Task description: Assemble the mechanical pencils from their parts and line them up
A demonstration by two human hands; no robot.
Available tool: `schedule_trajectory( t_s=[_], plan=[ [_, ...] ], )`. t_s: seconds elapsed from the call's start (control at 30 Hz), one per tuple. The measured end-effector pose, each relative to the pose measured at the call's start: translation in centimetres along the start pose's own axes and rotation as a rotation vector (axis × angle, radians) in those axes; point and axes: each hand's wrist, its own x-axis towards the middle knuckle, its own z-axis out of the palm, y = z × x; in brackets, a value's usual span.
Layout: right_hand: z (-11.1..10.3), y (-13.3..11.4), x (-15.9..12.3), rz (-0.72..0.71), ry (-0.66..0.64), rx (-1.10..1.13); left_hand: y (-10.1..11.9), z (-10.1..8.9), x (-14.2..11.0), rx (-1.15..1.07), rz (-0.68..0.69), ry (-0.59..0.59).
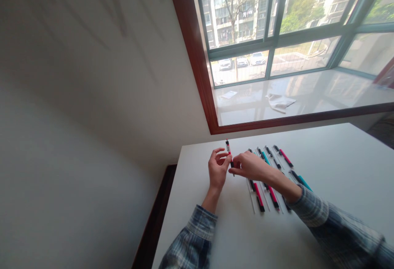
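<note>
My left hand (218, 168) and my right hand (249, 166) meet above the white table (332, 158). Between them stands a red and black pen (229, 152), tilted nearly upright. The fingertips of both hands pinch it, and they hide its middle. Just beyond and below my right forearm lie several pens in rows, with pink (285, 158) and teal (301, 182) barrels and black ends. Thin clear strips (252, 197) lie alongside the nearer ones. My right hand and forearm cover part of the rows.
A dark wooden ledge (156, 215) runs along the table's left side, beside a white wall (76, 96). Beyond the far edge is a wood-framed window (271, 27), with a white cloth (280, 103) and a sheet of paper (229, 94) on its sill.
</note>
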Motion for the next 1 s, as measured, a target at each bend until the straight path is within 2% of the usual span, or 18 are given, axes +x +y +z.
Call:
schedule_trajectory(
  t_s=[0.13,0.27,0.43,0.57,0.67,1.0],
  plan=[
    [0.2,-0.2,0.0,0.051,0.005,-0.030,0.1,0.1,0.1,0.031,-0.017,-0.032],
    [0.4,-0.1,0.0,0.076,0.007,-0.041,0.0,-0.2,0.4,0.113,-0.021,0.017],
    [0.0,0.3,0.1,0.084,0.000,-0.019,-0.2,-1.7,1.0,0.397,-0.029,0.117],
    [-0.5,0.7,0.0,0.086,0.003,-0.019,-0.6,-2.9,1.3,0.670,0.003,0.089],
    [-0.8,1.1,-0.1,0.080,0.016,-0.011,-1.1,-3.1,1.3,0.812,0.015,0.072],
    [-1.0,2.1,0.0,0.076,0.025,-0.014,-1.9,-2.9,1.2,1.028,0.098,0.043]
  ],
)
